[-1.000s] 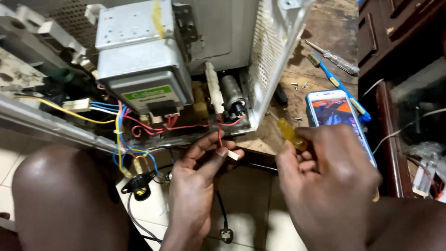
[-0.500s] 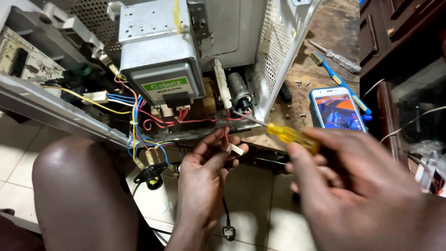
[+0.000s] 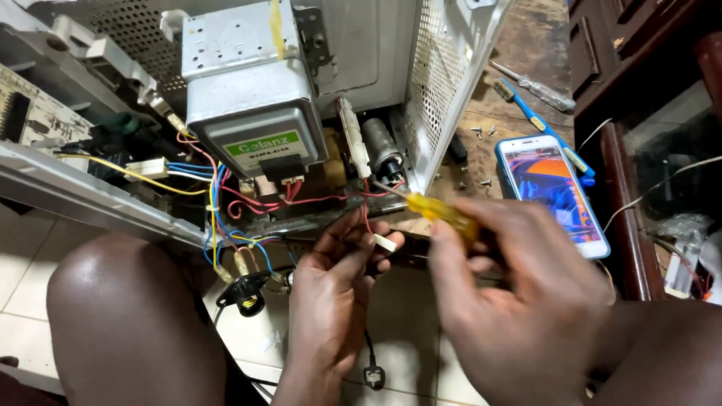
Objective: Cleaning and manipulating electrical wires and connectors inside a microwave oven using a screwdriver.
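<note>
Right hand (image 3: 519, 301) wrapped around yellow-handled screwdriver (image 3: 440, 213) mid-frame, tip at red wires (image 3: 331, 199) under the metal box. Left hand (image 3: 335, 282) pinching a white connector (image 3: 385, 242), bottom centre.

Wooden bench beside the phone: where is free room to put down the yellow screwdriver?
Bare wood lies above the phone, between the white mesh panel and the blue toothbrush, though loose screws dot it. The wiring under the metal box is crowded.
</note>
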